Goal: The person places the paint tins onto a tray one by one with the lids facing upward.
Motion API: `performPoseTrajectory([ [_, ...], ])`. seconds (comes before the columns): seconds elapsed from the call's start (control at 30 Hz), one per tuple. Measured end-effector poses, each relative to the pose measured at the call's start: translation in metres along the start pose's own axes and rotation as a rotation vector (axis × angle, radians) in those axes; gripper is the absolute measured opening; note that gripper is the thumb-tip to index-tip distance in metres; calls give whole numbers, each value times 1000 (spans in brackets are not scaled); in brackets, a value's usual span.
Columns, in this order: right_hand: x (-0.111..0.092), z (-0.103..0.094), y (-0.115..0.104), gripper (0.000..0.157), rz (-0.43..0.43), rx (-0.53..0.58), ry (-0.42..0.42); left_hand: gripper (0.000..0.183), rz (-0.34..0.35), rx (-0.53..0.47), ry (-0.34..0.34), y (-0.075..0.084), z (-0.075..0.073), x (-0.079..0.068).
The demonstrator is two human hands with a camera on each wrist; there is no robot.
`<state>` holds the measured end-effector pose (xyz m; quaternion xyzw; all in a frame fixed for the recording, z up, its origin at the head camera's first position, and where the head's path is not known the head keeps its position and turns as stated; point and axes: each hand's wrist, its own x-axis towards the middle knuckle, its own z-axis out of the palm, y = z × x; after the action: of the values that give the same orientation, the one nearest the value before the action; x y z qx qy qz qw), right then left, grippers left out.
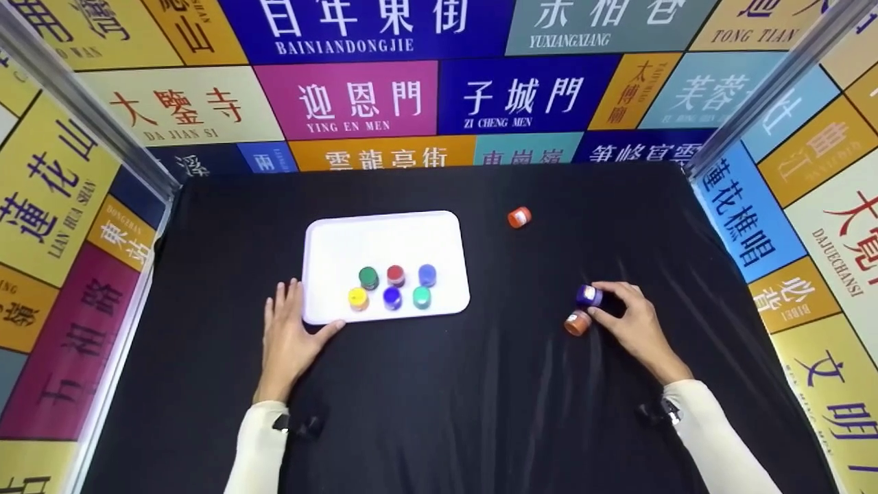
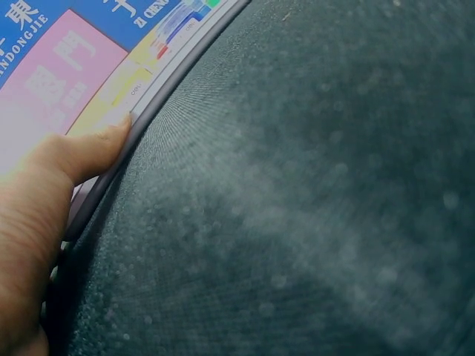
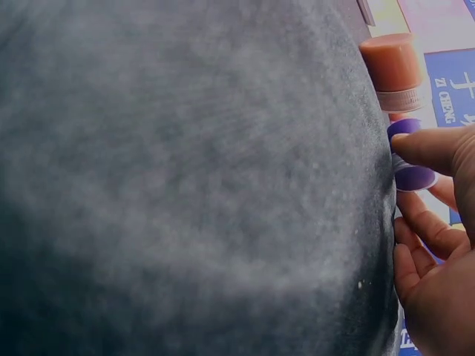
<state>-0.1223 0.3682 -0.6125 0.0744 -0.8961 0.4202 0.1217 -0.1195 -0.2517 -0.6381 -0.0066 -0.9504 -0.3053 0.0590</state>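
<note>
My right hand pinches a small purple paint jar between thumb and fingers, at the right of the black cloth. An orange-brown paint jar lies on its side right beside it; both jars also appear in the right wrist view. My left hand rests at the near left corner of a white tray, its fingers extended along the left side and its thumb against the front edge. Several paint jars stand on the tray in two rows, among them a green jar and a yellow jar.
An orange-red jar lies on its side beyond the tray's right end. Black cloth covers the table. Panels with large printed characters wall in the back and both sides, with metal posts at the corners.
</note>
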Motion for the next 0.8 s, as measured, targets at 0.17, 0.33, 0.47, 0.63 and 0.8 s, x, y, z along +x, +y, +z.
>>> performPoseTrajectory([
  [0.17,1,0,-2,44,9,-11,8,117,8,0,4,0,0,1],
  [0.33,0,0,-3,43,25,-25,2,117,19,-2,9,0,0,-1],
  [0.47,-2,0,-1,43,42,-34,5,116,19,-4,8,0,1,-2],
  [0.63,-2,0,1,43,39,-44,4,116,13,-7,9,1,0,-2],
  [0.8,1,1,1,42,28,-50,21,117,14,-5,11,2,-1,0],
])
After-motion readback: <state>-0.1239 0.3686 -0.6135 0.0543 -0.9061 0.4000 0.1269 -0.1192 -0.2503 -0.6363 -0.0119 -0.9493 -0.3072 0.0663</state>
